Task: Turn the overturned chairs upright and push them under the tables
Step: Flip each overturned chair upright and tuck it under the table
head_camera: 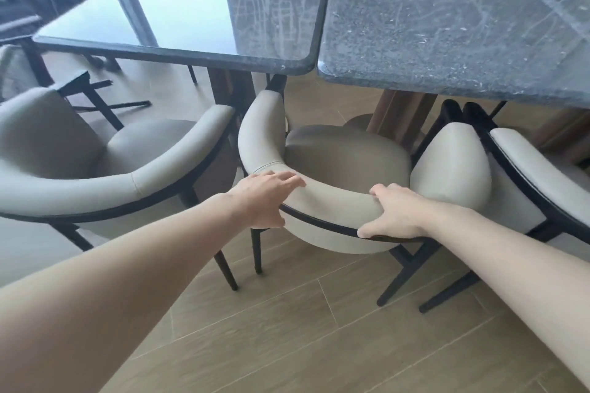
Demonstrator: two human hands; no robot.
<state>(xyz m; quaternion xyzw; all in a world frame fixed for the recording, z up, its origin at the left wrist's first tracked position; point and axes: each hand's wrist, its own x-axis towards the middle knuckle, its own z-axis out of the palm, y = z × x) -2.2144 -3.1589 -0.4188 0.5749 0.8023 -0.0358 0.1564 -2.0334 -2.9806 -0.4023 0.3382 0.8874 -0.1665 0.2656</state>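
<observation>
A beige padded chair (344, 153) with dark legs stands upright in front of me, its seat partly under the gap between two dark stone tables. The left table (271, 54) and the right table (431, 51) butt together above it. My left hand (266, 198) rests on the curved backrest with fingers laid over the top and thumb behind. My right hand (394, 212) grips the same backrest further right, fingers curled over the padding and thumb along the dark rear frame.
Another upright beige chair (79, 182) stands close on the left, and a third (530, 175) on the right, both nearly touching the middle one. More chairs and tables show at the far left. Wooden plank floor (303, 329) lies open behind the chairs.
</observation>
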